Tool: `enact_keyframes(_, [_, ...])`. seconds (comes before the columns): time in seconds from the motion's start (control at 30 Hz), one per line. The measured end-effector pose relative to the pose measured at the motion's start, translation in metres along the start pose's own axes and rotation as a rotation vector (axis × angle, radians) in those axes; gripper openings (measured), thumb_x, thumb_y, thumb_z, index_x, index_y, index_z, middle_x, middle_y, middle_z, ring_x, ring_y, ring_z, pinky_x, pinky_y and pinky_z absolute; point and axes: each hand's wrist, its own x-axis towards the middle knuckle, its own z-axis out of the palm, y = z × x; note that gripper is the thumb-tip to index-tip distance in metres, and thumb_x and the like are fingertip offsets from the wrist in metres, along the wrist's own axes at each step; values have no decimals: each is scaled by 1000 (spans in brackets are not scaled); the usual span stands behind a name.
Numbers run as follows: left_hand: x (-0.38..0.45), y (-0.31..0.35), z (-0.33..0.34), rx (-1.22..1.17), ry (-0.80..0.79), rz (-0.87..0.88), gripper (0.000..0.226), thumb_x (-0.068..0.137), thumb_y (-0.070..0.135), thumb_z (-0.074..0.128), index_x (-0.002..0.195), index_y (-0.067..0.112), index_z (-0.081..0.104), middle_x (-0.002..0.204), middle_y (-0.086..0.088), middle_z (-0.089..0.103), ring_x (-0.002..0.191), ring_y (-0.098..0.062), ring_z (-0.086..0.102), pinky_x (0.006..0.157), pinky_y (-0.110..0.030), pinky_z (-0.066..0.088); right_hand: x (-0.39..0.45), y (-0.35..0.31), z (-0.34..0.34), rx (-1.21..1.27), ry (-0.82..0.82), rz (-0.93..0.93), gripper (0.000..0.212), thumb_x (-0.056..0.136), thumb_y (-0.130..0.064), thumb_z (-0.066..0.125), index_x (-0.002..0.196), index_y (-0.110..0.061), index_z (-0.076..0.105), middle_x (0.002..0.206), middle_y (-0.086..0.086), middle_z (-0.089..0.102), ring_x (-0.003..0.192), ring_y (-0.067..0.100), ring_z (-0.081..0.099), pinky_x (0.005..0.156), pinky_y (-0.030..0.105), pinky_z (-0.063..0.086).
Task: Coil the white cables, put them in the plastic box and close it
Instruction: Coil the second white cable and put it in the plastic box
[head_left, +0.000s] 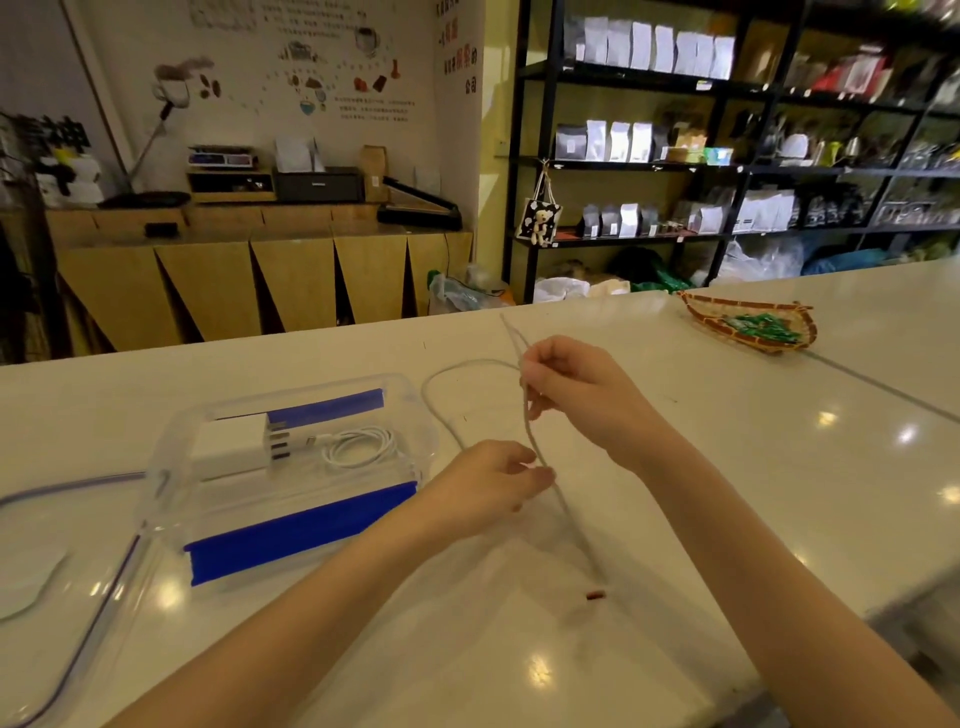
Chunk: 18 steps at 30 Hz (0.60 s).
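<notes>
A long white cable (441, 410) loops over the white counter between my hands. My right hand (576, 395) pinches it higher up, near a doubled bend that sticks up beyond the fingers. My left hand (488, 488) pinches the same cable lower down, right of the box. The cable's tail runs toward me and ends in a reddish plug (596, 595) on the counter. The clear plastic box (171, 457) with blue strips stands open at left. Inside it lie a white charger block (234, 447) and a coiled white cable (361, 447).
The box's clear lid (62, 597) lies flat at the near left edge of the counter. A woven basket (748, 325) with green-wrapped sweets sits at the far right. Behind the counter are a wooden cabinet and black shelves of bags.
</notes>
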Motion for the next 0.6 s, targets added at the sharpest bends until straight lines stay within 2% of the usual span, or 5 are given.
enact_keyframes(0.1, [1,1,-4,-192,-10,13,34,89,25,51,121,13,49,110,-5,64,100,-16,61,86,-29,50,5,-15,1,221,44,-12,11,89,-8,48,86,-7,58,73,7,58,63,13,57,59,21,53])
enact_keyframes(0.17, [1,3,-10,-400,-18,45,20,92,18,46,108,13,57,94,-3,71,89,-14,67,75,-23,54,12,-24,-1,396,90,-17,12,90,-9,47,88,-5,58,74,7,57,65,15,56,59,20,53])
enact_keyframes(0.3, [-6,12,-28,-669,-30,129,25,94,16,41,91,12,65,67,0,72,70,-16,70,64,-23,57,33,-39,-11,802,228,24,14,91,-8,44,85,-4,56,68,4,55,54,7,59,56,16,53])
enact_keyframes(0.47, [-12,21,-56,-831,-44,202,23,91,17,44,87,11,66,58,1,62,56,-11,61,58,-24,54,65,-34,-23,1109,358,146,22,94,-5,38,74,-5,48,76,5,48,66,8,52,58,14,51])
enact_keyframes(0.6, [-17,25,-79,-940,-121,247,15,82,21,51,87,11,62,55,3,54,48,-8,51,51,-22,49,82,-18,-11,1292,371,361,19,93,-3,39,78,3,49,77,11,48,68,14,48,49,19,54])
